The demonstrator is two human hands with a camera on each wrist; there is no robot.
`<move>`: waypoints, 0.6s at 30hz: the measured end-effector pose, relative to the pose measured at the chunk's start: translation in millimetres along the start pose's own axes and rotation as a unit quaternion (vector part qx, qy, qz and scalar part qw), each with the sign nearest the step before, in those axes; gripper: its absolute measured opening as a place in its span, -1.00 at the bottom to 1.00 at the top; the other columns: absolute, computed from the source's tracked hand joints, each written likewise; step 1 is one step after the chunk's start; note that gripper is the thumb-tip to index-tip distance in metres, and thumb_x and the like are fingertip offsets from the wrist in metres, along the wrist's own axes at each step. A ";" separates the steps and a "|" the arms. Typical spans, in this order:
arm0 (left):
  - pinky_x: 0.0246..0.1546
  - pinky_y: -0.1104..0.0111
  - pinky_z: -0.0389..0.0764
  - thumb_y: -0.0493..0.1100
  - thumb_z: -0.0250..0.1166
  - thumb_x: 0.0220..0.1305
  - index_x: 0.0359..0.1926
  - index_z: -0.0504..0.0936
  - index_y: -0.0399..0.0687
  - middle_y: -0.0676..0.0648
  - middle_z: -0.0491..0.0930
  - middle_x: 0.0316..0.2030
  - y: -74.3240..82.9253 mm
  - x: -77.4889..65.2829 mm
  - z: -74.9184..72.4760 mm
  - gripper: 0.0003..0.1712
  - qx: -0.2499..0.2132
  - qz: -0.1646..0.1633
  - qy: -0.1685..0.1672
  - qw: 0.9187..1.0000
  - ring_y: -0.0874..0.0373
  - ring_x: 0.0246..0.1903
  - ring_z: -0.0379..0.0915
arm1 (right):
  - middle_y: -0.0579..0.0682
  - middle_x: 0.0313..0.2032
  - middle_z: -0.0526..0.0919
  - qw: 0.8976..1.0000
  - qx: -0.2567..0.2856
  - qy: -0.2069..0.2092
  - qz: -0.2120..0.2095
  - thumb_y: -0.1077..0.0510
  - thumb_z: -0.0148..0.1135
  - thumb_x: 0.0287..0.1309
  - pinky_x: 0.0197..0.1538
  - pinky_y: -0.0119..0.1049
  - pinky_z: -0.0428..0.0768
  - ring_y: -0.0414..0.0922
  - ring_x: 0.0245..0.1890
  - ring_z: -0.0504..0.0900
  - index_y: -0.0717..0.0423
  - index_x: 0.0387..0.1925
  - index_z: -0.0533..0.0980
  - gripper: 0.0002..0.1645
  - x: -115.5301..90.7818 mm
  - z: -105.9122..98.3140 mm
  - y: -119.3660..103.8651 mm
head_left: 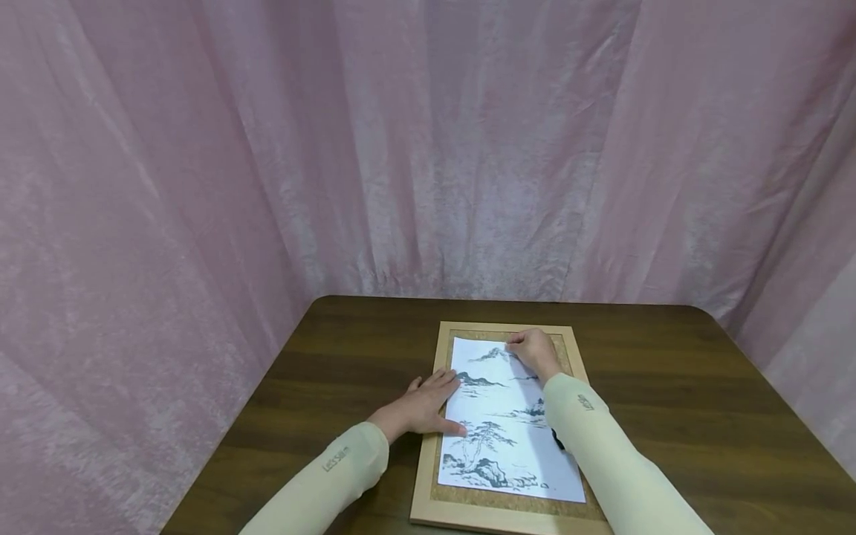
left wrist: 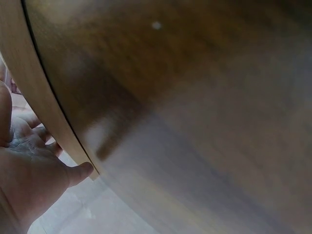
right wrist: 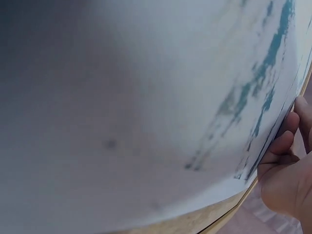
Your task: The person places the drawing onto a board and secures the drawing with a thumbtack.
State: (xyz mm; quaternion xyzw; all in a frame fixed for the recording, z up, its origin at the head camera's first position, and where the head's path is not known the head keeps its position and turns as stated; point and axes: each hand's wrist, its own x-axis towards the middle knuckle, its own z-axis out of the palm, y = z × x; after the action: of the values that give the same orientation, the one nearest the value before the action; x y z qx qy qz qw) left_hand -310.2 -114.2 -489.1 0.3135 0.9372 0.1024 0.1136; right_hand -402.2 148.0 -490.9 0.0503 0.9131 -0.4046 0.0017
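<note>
A white sheet of paper (head_left: pixel 495 401) printed with an ink landscape of mountains and a pine tree lies on a cork board (head_left: pixel 515 500) in a pale wooden frame (head_left: pixel 428 464). My left hand (head_left: pixel 423 405) is spread across the frame's left side, fingertips and thumb resting on the sheet's left edge. At the top edge of the paper, my right hand (head_left: pixel 535 351) has its fingers curled and brought together. In the right wrist view those fingers (right wrist: pixel 285 144) are bent against the printed surface. I cannot tell whether they pinch anything. The upper right corner of the sheet is hidden by this hand.
The board lies on a dark brown wooden table (head_left: pixel 354 357) with rounded far corners. Behind it and at both sides hang pink velvet curtains (head_left: pixel 468 148). A small black thing (head_left: pixel 558 440) shows under my right sleeve (head_left: pixel 602 438), which covers part of the sheet's right edge.
</note>
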 end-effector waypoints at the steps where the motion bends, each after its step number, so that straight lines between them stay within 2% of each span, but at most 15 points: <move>1: 0.19 -0.13 -0.17 0.57 0.00 -0.09 0.41 -0.07 0.02 -0.04 -0.21 0.40 0.3 -0.5 -0.4 0.17 -0.001 0.000 -0.001 1.000 0.04 0.36 -0.42 | -0.01 -0.12 0.60 1.000 -0.003 -0.001 -0.001 0.04 0.26 0.08 -0.04 -0.04 0.41 0.00 -0.08 0.49 -0.02 -0.27 0.67 -0.81 0.2 0.2 -0.1; 8: 0.19 -0.14 -0.16 0.54 0.04 -0.08 0.41 -0.05 0.00 -0.05 -0.20 0.40 2.4 -1.5 -3.0 0.16 -0.005 0.002 0.000 1.000 0.03 0.36 -0.39 | 0.02 -0.08 0.59 1.000 -0.011 0.006 -0.002 0.08 0.27 0.08 0.04 0.00 0.37 0.05 -0.01 0.46 -0.01 -0.28 0.67 -0.83 -1.5 -0.5 -4.2; 18: 0.19 -0.14 -0.16 0.56 0.03 -0.10 0.41 -0.05 0.01 -0.02 -0.21 0.40 0.6 -1.3 -1.2 0.18 -0.010 -0.001 -0.001 1.000 0.05 0.36 -0.41 | 0.02 -0.13 0.60 1.000 -0.010 -0.014 -0.008 0.09 0.22 0.12 -0.05 -0.07 0.43 0.02 -0.09 0.50 0.01 -0.25 0.66 -0.82 -3.5 -1.8 -2.7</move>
State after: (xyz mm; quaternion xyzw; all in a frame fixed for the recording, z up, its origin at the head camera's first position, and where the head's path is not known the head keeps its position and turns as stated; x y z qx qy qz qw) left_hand -309.1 -114.7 -487.6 0.3112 0.9364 0.1112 0.1177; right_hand -398.9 147.2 -487.5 0.0369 0.9172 -0.3965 0.0115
